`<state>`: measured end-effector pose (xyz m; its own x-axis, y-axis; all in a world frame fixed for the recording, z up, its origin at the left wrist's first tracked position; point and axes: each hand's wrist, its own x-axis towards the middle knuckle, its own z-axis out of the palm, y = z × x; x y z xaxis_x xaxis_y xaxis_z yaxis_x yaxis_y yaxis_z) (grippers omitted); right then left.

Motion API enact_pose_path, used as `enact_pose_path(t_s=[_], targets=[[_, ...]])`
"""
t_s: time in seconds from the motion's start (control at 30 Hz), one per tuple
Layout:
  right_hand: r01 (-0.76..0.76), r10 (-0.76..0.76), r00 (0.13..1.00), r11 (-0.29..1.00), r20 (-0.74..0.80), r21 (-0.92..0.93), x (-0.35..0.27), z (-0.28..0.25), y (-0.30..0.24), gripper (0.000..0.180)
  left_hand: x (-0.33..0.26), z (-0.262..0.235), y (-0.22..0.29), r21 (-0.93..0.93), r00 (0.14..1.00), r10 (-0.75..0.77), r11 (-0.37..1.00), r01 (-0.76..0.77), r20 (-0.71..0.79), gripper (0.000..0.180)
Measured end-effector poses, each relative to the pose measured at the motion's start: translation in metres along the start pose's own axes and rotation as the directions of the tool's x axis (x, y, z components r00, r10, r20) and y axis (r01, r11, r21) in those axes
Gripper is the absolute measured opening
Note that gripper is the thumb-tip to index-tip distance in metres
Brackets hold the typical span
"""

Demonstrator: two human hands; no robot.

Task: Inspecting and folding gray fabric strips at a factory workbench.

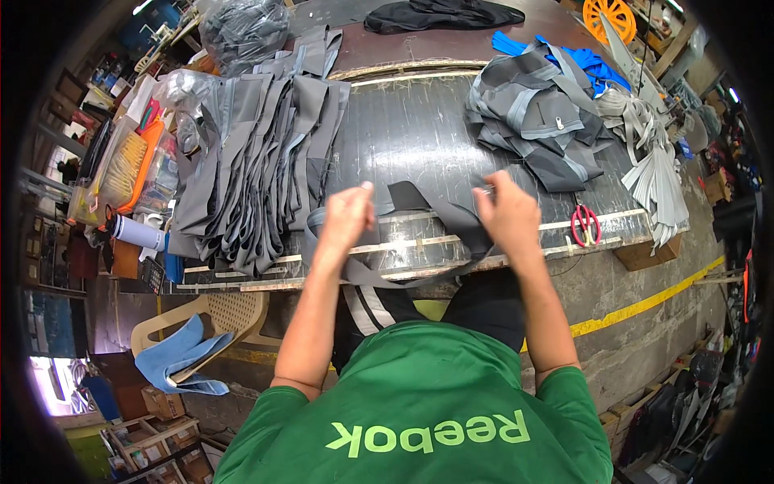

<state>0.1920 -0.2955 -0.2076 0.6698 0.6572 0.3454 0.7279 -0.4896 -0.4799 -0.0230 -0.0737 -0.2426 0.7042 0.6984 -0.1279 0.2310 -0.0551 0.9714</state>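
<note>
A long grey fabric strip (pixel 451 216) with a paler zipper-like band loops over the front of the table between my hands. Part of it sags past the table edge near my legs. My left hand (pixel 347 219) is closed at the strip's left loop, its thumb pointing up. My right hand (pixel 511 216) is raised over the strip's right side with its fingers curled; whatever they pinch is hidden. To the left lies a thick pile of similar grey strips (pixel 274 161). A heap of grey zippered pieces (pixel 536 113) rests at the right.
Red-handled scissors (pixel 584 223) lie near the table's right front edge. Bundled pale grey straps (pixel 651 181) hang over the right corner. Blue fabric (pixel 592 68) sits behind. Bins (pixel 129 165) and a white cylinder (pixel 139 231) stand at left; a beige chair (pixel 234 319) is below.
</note>
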Motion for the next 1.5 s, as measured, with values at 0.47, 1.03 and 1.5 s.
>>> enact_pose_path(t_s=[0.47,1.03,1.5], targets=[[-0.023,0.069,0.771,0.997,0.634,-0.080,0.000,0.003,0.022,0.048,0.025,-0.020,-0.019,0.898,0.955,0.259,0.372,-0.234,0.142,0.020],[0.300,-0.306,0.912,0.952,-0.273,-0.063,-0.013,0.010,0.057,0.018,-0.021,-0.045,0.013,0.761,0.443,0.895,0.326,-0.560,-0.057,0.023],[0.122,-0.126,0.952,0.992,-0.280,-0.030,-0.057,0.050,0.090,0.019,-0.060,-0.027,-0.079,0.811,0.712,0.701,0.391,-0.435,0.044,0.024]])
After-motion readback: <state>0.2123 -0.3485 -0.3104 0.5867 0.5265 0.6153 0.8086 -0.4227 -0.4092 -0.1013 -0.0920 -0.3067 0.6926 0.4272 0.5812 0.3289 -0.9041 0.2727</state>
